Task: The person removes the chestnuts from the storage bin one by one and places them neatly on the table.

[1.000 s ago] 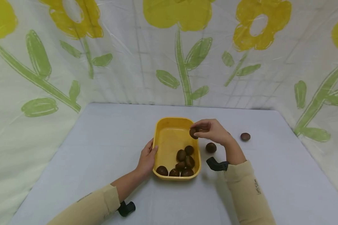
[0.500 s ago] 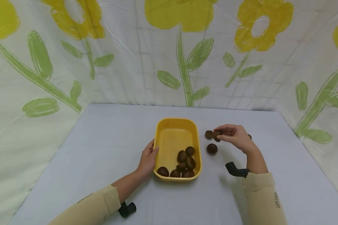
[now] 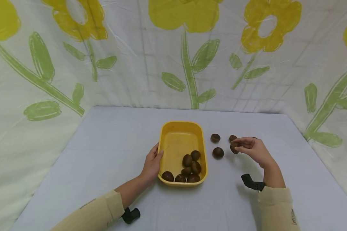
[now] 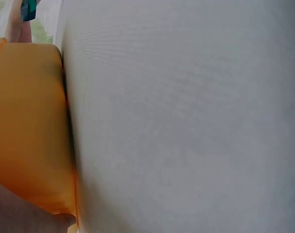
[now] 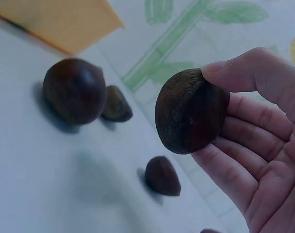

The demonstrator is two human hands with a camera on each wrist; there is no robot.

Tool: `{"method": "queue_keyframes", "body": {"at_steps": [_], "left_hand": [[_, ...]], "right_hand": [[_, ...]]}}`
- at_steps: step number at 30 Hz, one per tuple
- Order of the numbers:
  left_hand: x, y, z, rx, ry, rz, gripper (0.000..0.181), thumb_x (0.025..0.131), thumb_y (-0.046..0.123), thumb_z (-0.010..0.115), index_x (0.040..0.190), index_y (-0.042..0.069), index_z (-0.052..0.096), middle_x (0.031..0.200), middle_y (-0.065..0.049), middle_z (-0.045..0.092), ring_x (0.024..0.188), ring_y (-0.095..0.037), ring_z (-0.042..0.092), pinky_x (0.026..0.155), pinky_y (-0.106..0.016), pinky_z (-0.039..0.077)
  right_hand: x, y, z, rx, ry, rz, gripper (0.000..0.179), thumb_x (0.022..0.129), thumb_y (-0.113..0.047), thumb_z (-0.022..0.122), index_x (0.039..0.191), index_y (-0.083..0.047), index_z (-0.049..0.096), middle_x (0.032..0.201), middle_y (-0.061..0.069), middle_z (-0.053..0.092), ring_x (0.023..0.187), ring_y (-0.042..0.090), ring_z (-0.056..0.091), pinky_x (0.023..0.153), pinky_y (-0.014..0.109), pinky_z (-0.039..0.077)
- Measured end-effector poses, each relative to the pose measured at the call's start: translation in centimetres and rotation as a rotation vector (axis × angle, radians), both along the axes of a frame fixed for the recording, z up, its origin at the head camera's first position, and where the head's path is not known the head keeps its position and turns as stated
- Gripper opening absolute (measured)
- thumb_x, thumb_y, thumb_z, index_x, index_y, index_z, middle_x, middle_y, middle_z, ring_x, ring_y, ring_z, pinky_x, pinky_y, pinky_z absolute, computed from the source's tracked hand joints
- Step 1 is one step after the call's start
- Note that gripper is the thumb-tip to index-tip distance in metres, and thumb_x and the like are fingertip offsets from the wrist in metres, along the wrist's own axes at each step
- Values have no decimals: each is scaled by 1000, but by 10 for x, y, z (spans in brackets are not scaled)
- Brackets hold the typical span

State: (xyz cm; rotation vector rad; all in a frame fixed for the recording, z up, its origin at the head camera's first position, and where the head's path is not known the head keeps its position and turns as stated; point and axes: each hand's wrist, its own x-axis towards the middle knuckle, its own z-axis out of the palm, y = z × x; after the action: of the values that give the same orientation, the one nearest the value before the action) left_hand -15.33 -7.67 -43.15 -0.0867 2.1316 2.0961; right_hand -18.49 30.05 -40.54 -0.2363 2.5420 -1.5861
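My right hand (image 3: 255,150) pinches a brown chestnut (image 5: 191,111) between thumb and fingers, held up over the table in the right wrist view. Close by on the tabletop lie several loose chestnuts: one (image 3: 215,138) right of the tray, another (image 3: 218,153) nearer me, and a third (image 3: 233,138) just beyond the held one. My left hand (image 3: 151,163) grips the left side of a yellow plastic tray (image 3: 177,124), thumb over its rim. Several chestnuts (image 3: 187,160) are gathered at the tray's near end. The left wrist view shows the tray's outer wall (image 4: 28,111) and part of a finger.
A pale cloth covers the table (image 3: 112,128). Behind it hangs a white curtain (image 3: 127,64) printed with yellow flowers. One more chestnut (image 3: 254,138) peeks out behind my right hand. Black cameras (image 3: 252,183) are strapped to both wrists.
My right hand has moved from over the tray's right rim to the right and nearer me, carrying the chestnut past those on the table. The left hand and tray have stayed in place.
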Motion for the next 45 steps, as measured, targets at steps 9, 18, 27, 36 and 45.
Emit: {"method": "queue_keyframes", "body": {"at_steps": [9,18,27,36,45], "left_hand": [[-2,0,0,5,-27,3,48,101,15,34,147,5,22,152,-12,29,135,-28,36,112,-47,28],[-1,0,0,-4,-20,-3,48,102,15,34,147,5,22,153,-11,27,137,-27,33,113,-46,27],[-2,0,-1,3,-17,-2,48,102,15,34,147,5,22,152,-11,28,137,-28,34,112,-46,27],[-2,0,-2,-6,-17,2,48,101,15,35,147,5,23,152,-11,29,136,-28,35,112,-46,28],[-2,0,-2,-10,-15,5,48,101,15,35,147,5,23,152,-11,28,137,-28,34,112,-46,28]], "right_hand": [[-1,10,-27,9,-37,-33,42,84,-15,69,115,11,58,92,-22,66,89,-8,62,75,11,49],[-2,9,-36,75,-25,-49,40,83,-16,70,112,10,61,99,1,71,85,-9,61,75,10,48],[-2,8,-35,89,16,-49,37,84,-11,68,112,12,60,103,14,70,85,-10,60,74,8,47],[-2,9,-36,109,14,-50,38,84,-12,68,112,12,60,106,22,67,86,-8,61,75,8,46],[-2,8,-36,166,40,-56,39,83,-16,70,111,9,63,106,18,68,86,-15,56,77,6,44]]}}
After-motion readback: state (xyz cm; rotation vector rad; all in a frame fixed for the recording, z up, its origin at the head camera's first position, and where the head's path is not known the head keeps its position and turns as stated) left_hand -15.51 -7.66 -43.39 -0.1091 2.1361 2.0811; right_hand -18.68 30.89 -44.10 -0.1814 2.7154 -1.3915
